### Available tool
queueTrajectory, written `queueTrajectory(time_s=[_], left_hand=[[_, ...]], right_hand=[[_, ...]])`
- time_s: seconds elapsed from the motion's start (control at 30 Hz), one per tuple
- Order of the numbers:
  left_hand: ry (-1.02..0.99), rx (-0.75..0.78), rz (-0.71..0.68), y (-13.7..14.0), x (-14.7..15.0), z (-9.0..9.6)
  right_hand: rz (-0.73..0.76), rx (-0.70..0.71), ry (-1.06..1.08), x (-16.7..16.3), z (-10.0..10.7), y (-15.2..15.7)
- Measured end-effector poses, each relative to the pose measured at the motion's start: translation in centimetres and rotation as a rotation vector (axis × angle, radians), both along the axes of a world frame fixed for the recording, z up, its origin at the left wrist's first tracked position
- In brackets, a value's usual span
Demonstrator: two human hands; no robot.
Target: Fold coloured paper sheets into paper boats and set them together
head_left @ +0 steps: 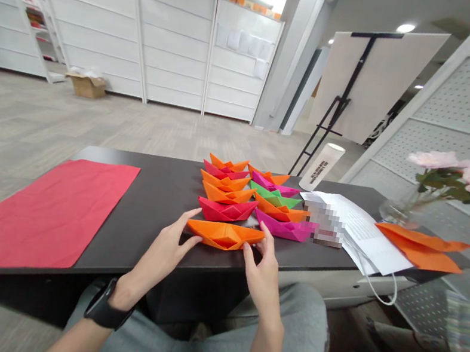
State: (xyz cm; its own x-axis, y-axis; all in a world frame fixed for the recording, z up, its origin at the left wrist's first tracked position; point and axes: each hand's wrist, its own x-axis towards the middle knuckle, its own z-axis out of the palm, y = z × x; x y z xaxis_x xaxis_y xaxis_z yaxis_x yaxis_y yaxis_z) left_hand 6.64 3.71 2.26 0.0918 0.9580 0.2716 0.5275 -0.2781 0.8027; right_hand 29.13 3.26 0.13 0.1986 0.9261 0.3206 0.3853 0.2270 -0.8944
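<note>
An orange paper boat (225, 237) is held at both its ends near the front edge of the dark table. My left hand (173, 241) pinches its left tip between thumb and fingers. Its right tip is gripped the same way by my right hand (262, 266). Just behind it stand two rows of folded boats. A red boat (226, 210) leads the left row, and a magenta boat (285, 227) leads the right one. Farther back are a green boat (274, 197) and several orange, red and pink ones.
A large red paper sheet (47, 209) covers the table's left part. To the right lie white printed papers (369, 242) with a cable, and folded orange paper (420, 248). A white cylinder (322, 167) and a glass vase (397, 210) with pink flowers stand toward the back right.
</note>
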Motion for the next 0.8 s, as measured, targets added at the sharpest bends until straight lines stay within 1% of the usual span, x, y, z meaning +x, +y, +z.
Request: queueTrajectory(time_s=[0.1, 0.23, 0.37, 0.43, 0.53, 0.67, 0.8], left_hand=[[0.044, 0.070, 0.014, 0.4, 0.0, -1.1], [0.114, 0.104, 0.008, 0.7, -0.2, -1.9], [0.198, 0.151, 0.001, 0.9, 0.2, -2.1], [0.249, 0.174, 0.032, 0.9, 0.6, -2.1], [0.304, 0.184, 0.101, 0.7, 1.0, -2.0], [0.280, 0.167, 0.156, 0.5, 1.1, -2.1], [0.227, 0.147, 0.149, 0.3, 0.7, -2.2]], right_hand=[[-0.045, 0.035, -0.093, -0.4, 0.0, 0.1], [-0.032, 0.031, -0.107, -0.7, 0.4, -0.1], [-0.050, 0.033, -0.079, -0.8, 0.5, -0.1], [-0.087, 0.048, -0.068, -0.8, 0.3, 0.0], [-0.127, 0.057, -0.105, -1.0, -0.1, 0.2], [-0.125, 0.034, -0.145, -1.0, -0.4, 0.4], [-0.118, 0.021, -0.132, -0.9, -0.4, 0.3]])
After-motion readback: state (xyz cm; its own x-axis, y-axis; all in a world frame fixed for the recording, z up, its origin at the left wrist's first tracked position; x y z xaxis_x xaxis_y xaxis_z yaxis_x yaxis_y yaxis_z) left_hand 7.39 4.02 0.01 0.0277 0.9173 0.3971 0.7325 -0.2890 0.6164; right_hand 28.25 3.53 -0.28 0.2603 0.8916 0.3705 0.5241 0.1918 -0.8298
